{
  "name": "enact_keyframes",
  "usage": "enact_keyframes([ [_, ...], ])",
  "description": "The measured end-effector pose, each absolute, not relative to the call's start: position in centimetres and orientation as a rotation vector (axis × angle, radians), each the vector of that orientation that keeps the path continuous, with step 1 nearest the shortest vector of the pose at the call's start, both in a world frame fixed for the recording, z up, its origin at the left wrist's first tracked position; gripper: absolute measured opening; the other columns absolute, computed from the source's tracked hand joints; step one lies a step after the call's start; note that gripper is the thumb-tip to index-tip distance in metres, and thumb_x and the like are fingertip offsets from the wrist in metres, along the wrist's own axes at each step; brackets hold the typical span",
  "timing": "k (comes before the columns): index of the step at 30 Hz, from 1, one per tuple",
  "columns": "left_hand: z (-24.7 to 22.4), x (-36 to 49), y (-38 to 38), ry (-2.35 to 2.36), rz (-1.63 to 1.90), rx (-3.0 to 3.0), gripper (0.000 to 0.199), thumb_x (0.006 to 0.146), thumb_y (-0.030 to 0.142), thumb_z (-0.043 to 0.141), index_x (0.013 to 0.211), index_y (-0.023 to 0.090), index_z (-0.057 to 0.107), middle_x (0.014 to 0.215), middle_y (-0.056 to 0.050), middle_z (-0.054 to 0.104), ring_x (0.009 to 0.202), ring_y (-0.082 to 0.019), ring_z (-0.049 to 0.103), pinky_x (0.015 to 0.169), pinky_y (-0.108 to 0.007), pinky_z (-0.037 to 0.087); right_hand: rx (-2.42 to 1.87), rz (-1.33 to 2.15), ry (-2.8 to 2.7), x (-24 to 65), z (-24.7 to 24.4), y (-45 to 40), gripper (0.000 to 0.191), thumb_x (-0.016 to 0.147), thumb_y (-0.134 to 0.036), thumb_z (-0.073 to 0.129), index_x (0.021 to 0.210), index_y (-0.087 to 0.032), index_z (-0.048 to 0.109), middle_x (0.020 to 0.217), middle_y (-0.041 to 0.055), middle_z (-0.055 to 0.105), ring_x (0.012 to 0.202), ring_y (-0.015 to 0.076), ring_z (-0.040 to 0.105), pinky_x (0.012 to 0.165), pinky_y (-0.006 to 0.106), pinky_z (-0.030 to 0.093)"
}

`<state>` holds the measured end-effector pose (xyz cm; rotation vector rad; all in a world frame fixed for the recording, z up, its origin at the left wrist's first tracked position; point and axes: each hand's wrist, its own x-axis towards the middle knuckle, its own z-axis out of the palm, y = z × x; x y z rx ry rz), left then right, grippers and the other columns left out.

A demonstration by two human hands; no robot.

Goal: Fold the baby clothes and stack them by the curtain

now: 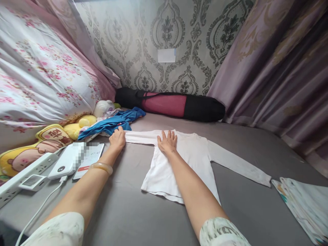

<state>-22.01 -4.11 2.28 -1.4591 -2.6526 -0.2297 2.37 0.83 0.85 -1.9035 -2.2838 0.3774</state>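
A white long-sleeved shirt (191,160) lies spread flat on the grey sheet (123,205). Its right-hand sleeve stretches out toward the lower right. My left hand (117,138) is closed on the cuff of the other sleeve, which is pulled straight out to the left. Flat on the shirt near that sleeve's shoulder rests my right hand (167,141), its fingers spread. Just behind my left hand is a crumpled blue garment (112,123). My right forearm hides part of the shirt's front.
Left of my arm lie a phone (89,159), a white power bank (65,164) with a cable, and a power strip (28,177). Plush toys (51,140) sit behind them. A black and red long bag (166,105) lies along the wall. Folded cloths (304,205) are at right.
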Motion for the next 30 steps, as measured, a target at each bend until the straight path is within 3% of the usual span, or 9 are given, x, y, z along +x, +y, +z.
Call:
enact_keyframes([
  [5,2.0,-22.3,-4.5,-2.691,-0.242,-1.475,0.037,0.098,0.031,0.031,0.125,0.010,0.046,0.115,-0.025,0.059,0.105,-0.037,0.063,0.080,-0.044,0.048,-1.905,0.367,-2.269,2.3,0.7,0.8,0.063,0.098,-0.056,0.022,0.153,-0.027,0.031,0.162,0.0101,0.019,0.148,0.0325,0.007,0.115,0.051,0.003],
  [13,4.4,-19.7,-3.4,-2.498,-0.168,-1.396,0.040,0.091,0.005,0.025,0.112,0.001,0.059,0.119,-0.030,0.056,0.114,-0.039,0.052,0.086,-0.046,0.042,-1.904,0.351,-2.263,2.2,0.3,1.0,0.063,0.098,-0.056,0.022,0.153,-0.028,0.030,0.162,0.0110,0.018,0.149,0.0312,0.006,0.115,0.050,0.000],
  [17,5.0,-16.1,-2.0,-2.314,-0.255,-1.676,0.035,0.089,0.006,0.033,0.108,0.008,0.063,0.114,-0.024,0.060,0.111,-0.036,0.052,0.089,-0.047,0.040,-1.922,0.360,-2.269,2.2,0.7,0.8,0.063,0.098,-0.056,0.020,0.154,-0.028,0.028,0.162,0.0104,0.017,0.149,0.0301,0.005,0.114,0.049,-0.001],
  [23,1.7,-9.9,-0.6,-2.068,-0.499,-2.377,0.027,0.091,0.014,0.039,0.101,0.018,0.064,0.103,-0.011,0.066,0.099,-0.023,0.059,0.088,-0.034,0.046,-1.933,0.354,-2.283,2.3,0.9,0.6,0.062,0.098,-0.056,0.017,0.154,-0.029,0.027,0.162,0.0096,0.017,0.149,0.0293,0.006,0.114,0.049,0.000],
  [26,-0.2,-9.4,-1.5,-2.031,-0.566,-2.374,0.032,0.094,0.017,0.035,0.111,0.017,0.062,0.117,-0.013,0.063,0.113,-0.024,0.055,0.098,-0.037,0.042,-1.932,0.335,-2.272,2.3,0.7,0.7,0.063,0.098,-0.056,0.016,0.154,-0.029,0.028,0.162,0.0096,0.018,0.148,0.0294,0.007,0.114,0.048,0.000],
  [30,-0.4,-11.8,-2.6,-2.251,-0.391,-2.247,0.043,0.098,0.038,0.036,0.134,0.019,0.050,0.148,-0.013,0.045,0.137,-0.029,0.038,0.111,-0.046,0.028,-1.946,0.345,-2.272,2.2,0.7,0.7,0.063,0.098,-0.057,0.018,0.154,-0.029,0.028,0.162,0.0090,0.017,0.148,0.0293,0.006,0.114,0.048,-0.001],
])
